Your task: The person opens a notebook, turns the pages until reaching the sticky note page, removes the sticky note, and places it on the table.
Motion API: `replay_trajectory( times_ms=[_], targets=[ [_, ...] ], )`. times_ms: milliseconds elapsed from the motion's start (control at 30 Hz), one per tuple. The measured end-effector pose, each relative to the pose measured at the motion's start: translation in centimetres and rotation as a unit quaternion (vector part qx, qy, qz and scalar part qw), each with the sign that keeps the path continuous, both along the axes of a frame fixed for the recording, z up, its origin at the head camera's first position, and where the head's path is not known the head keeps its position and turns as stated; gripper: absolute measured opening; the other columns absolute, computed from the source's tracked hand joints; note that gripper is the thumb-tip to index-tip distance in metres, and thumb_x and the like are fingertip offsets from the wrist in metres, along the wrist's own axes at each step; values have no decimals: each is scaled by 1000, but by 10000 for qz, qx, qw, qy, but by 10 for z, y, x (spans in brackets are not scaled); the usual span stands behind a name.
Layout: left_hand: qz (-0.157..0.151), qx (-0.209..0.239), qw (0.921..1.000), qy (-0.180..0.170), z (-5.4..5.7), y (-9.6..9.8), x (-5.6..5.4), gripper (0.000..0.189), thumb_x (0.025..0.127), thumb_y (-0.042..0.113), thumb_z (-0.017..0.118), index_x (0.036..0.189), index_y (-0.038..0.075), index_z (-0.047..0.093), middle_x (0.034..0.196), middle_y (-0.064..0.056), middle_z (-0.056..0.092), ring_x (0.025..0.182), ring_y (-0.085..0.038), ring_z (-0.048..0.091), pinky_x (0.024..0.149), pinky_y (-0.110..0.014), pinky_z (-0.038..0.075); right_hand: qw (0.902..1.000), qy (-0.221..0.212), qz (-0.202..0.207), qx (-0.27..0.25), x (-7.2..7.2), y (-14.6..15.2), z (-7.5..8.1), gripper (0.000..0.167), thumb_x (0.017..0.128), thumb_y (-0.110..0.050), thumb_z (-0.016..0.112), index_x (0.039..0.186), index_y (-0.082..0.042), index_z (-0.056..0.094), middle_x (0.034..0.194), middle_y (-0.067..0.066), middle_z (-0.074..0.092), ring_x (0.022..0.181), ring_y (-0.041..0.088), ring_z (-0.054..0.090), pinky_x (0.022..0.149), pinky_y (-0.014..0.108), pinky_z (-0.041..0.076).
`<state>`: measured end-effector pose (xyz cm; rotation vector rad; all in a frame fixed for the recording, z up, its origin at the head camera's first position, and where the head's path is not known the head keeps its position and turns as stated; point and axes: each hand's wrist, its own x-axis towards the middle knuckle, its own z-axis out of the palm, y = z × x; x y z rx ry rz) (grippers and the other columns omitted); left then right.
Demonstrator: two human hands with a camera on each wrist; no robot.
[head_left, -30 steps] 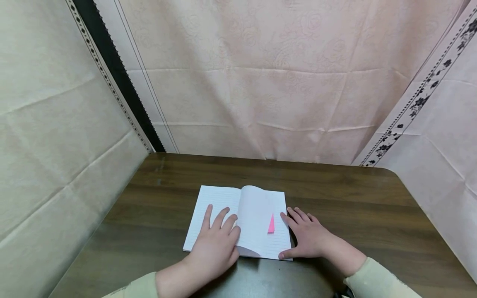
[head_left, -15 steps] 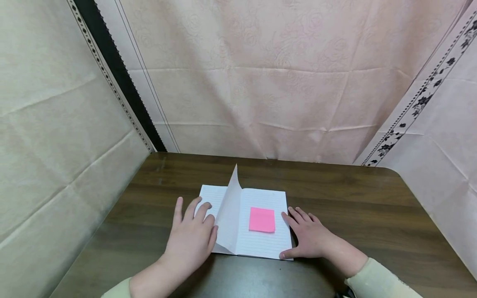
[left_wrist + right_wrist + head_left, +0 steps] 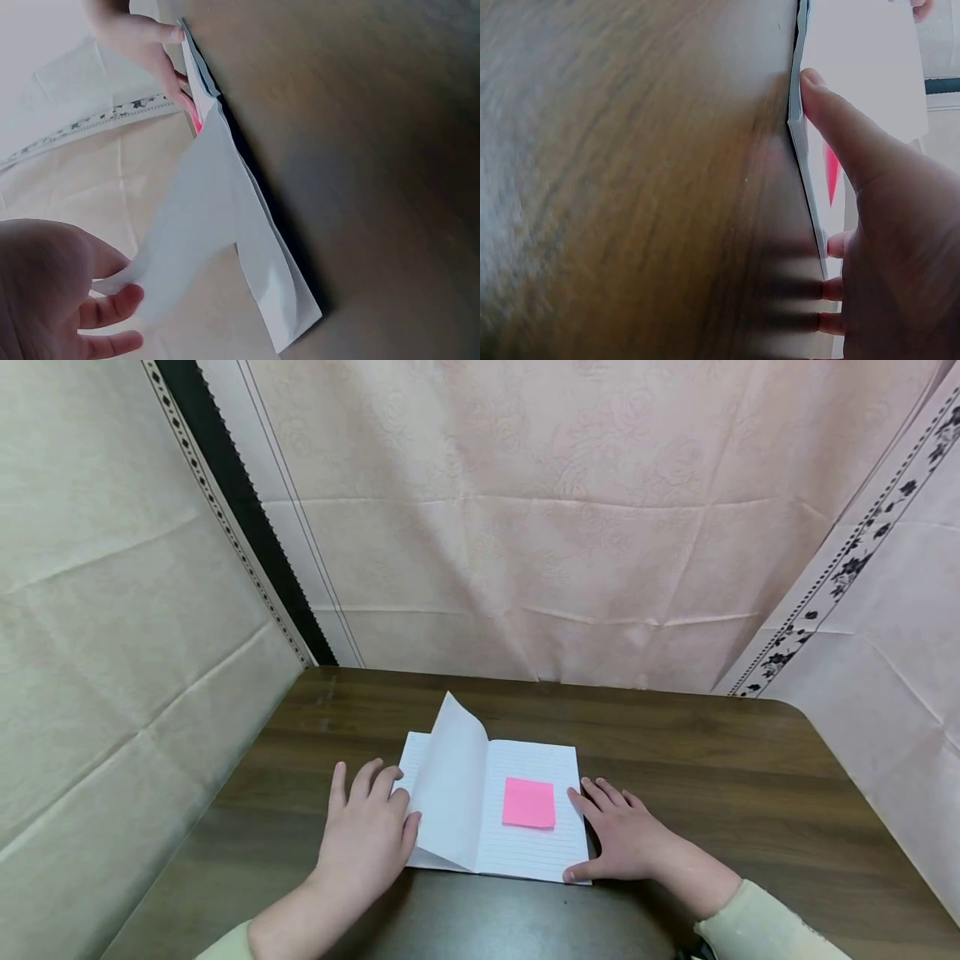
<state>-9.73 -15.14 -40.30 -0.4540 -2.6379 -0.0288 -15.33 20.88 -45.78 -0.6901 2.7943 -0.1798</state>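
Observation:
An open lined notebook lies on the wooden table in the head view. One page stands raised and curves over toward the left side. My left hand pinches that page's outer edge between thumb and fingers, as the left wrist view shows the page running from the fingertips to the spine. On the right-hand lined page sits a square pink sticky note. My right hand rests spread at the notebook's right edge, its thumb on the lower corner and its fingertips along the side.
The brown wooden table has a far edge just beyond the notebook. Pale patterned cloth hangs behind it, with further cloth on the left and right sides. A black strip runs down the left cloth's border.
My left hand has moved left, turning the page up off the right side and over toward the left. The pink sticky note, mostly covered before, is now fully uncovered. My right hand stays put.

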Motion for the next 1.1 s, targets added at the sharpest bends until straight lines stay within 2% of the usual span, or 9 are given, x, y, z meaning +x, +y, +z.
replay_trajectory(
  times_ms=[167, 300, 433, 800, 933, 1100],
  targets=[
    [389, -70, 9984, -408, -1, -5, -3, 23, 85, 28, 70, 70, 12, 64, 121, -10, 62, 127, -41, 46, 109, -69, 19, 10000, -19, -8, 20, 0, 0, 2, 125, 63, -93, 54, 157, -14, 30, 162, 16, 23, 147, 39, 20, 108, 66, 25],
    [564, -204, 9964, -606, -4, -9, -4, 23, 87, 26, 69, 69, 11, 66, 119, -10, 62, 125, -42, 47, 108, -69, 21, 10000, -18, 7, 11, -1, 0, 2, 124, 64, -93, 54, 156, -14, 30, 161, 17, 23, 147, 40, 20, 107, 67, 26],
    [682, -524, 9926, -863, -7, -13, -5, 23, 85, 27, 71, 70, 10, 68, 115, -12, 63, 122, -42, 49, 108, -68, 22, 10000, -34, 2, -4, 0, 0, 3, 125, 63, -94, 53, 157, -14, 30, 161, 17, 23, 147, 40, 20, 108, 67, 26],
    [850, -1126, 9737, -1789, -17, -15, -11, 25, 86, 32, 73, 72, 11, 71, 109, -12, 60, 119, -40, 47, 111, -63, 22, 9998, 104, 67, -145, -1, 1, -1, 124, 64, -92, 56, 155, -11, 33, 160, 19, 26, 145, 41, 24, 106, 69, 26],
    [876, -1261, 9690, -1934, -20, -14, -13, 25, 87, 33, 73, 73, 11, 71, 106, -12, 60, 118, -40, 47, 110, -63, 23, 9999, 66, 61, -120, -1, 0, 0, 123, 65, -91, 56, 155, -11, 33, 160, 19, 25, 145, 42, 23, 106, 69, 25],
    [865, -1335, 9672, -1981, -25, -15, -15, 25, 86, 33, 73, 75, 11, 71, 102, -13, 59, 115, -40, 49, 109, -63, 25, 10000, -19, -39, 14, -1, -1, 1, 125, 62, -94, 54, 156, -15, 31, 162, 15, 24, 147, 39, 21, 109, 66, 25]
  ],
)
